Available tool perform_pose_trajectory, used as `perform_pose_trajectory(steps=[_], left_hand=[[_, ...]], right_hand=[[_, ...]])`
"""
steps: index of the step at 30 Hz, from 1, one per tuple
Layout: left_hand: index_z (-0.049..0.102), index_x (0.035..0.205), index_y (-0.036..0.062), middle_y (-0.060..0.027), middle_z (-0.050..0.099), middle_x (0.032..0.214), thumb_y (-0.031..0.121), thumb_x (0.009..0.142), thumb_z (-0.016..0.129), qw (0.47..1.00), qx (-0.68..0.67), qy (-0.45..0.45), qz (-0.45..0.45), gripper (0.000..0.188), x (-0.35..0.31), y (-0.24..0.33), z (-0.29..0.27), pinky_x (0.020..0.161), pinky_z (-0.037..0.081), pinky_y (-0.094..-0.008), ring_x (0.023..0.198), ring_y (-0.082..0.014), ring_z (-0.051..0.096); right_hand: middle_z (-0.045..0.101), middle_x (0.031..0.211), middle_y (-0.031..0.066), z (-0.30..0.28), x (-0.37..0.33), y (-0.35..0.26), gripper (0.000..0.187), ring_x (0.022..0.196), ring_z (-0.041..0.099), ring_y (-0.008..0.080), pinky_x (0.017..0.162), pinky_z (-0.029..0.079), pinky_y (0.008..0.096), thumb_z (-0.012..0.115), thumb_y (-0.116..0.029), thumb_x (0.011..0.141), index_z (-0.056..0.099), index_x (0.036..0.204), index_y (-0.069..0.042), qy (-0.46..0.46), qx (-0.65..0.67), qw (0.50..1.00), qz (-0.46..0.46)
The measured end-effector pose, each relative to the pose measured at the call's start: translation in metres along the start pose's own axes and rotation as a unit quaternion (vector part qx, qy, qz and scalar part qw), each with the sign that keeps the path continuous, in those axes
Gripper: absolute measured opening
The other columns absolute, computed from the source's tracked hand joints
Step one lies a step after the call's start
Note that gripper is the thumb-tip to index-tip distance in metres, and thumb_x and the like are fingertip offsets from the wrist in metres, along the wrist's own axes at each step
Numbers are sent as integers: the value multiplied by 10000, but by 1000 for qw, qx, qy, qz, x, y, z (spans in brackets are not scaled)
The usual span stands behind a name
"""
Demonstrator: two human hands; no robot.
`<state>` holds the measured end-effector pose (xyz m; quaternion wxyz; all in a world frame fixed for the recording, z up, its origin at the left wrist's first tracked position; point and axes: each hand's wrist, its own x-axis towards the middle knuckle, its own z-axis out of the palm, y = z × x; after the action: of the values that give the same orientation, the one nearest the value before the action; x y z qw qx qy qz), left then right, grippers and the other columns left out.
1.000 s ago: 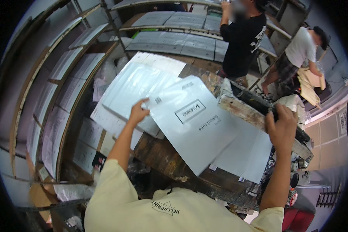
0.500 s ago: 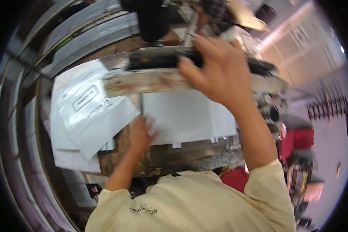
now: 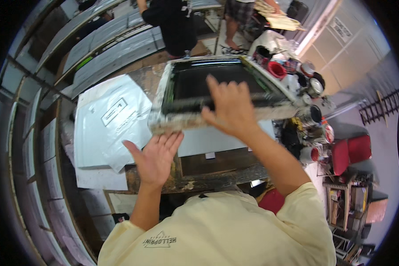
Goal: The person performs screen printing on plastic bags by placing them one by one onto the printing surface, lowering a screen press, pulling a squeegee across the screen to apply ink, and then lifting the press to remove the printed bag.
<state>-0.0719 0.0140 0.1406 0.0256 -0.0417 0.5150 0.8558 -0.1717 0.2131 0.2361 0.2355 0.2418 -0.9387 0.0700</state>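
A screen-printing frame [image 3: 164, 120] with whitish, paint-stained wooden rims and a dark mesh [image 3: 193, 82] sits tilted over the worktable. My right hand [image 3: 232, 108] holds it at the near rim, thumb on the near side and fingers reaching over a dark, blurred bar; I cannot tell whether that bar is a squeegee. My left hand [image 3: 155, 159] is open, thumb spread, fingertips at the frame's near-left corner. Beneath the frame lies a white sheet [image 3: 208, 142], partly hidden. White printed plastic bags [image 3: 113, 119] are stacked to the left, close to my left thumb.
Paint tubs and cans [image 3: 314, 114] crowd the table's right end, with a red tub [image 3: 277, 69] behind them. Racks holding white sheets [image 3: 53, 177] line the left and far side. Beyond the table stands a person in black [image 3: 170, 26]. A red chair [image 3: 348, 153] is at right.
The frame has changed tilt, showing its dark mesh, and its near rim has come toward me. My left hand has moved from beside the white sheet to the frame's near-left corner.
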Motion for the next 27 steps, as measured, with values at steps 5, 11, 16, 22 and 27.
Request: perform_pose_trajectory(steps=[5,11,16,22,27], left_hand=[[343,1455,-104,-307,510,1382,931,844,366,948,-181,148,-215,1202,-43,-26,-41,1161,418,-506,1329,-405,525],[391,1463,-73,-310,533,1372,1000,781,298,930,-175,153,-286,1274,-37,-113,-91,1098,465,-500,1254,-402,584],[464,1456,4,-250,598,1306,1023,765,245,903,-147,202,-350,1251,-21,-143,-104,1011,498,-467,1206,-382,589],[456,1467,37,-221,597,1334,1032,753,238,893,-97,268,-349,1244,-23,-148,-97,973,497,-465,1149,-367,598],[431,1505,72,-193,593,1395,1025,766,206,890,-90,280,-349,1227,-22,-155,-98,994,482,-477,1200,-350,604]], right_hand=[[615,996,92,62,-90,7,383,995,581,301,901,415,444,695,-405,908,683,1100,-74,-196,65,977,-50],[646,944,80,126,-154,11,355,906,631,303,783,547,462,729,-404,875,696,1049,-96,-268,153,951,-12],[629,1010,83,158,-179,1,411,969,611,305,830,550,457,783,-323,825,670,1158,-110,-279,138,950,-21],[597,1043,84,228,-111,46,504,967,586,320,807,546,431,825,-256,755,650,1197,-91,-173,121,977,-41],[625,1020,80,300,15,116,328,981,614,319,805,552,453,782,-294,834,643,1079,-124,-146,99,984,-24]])
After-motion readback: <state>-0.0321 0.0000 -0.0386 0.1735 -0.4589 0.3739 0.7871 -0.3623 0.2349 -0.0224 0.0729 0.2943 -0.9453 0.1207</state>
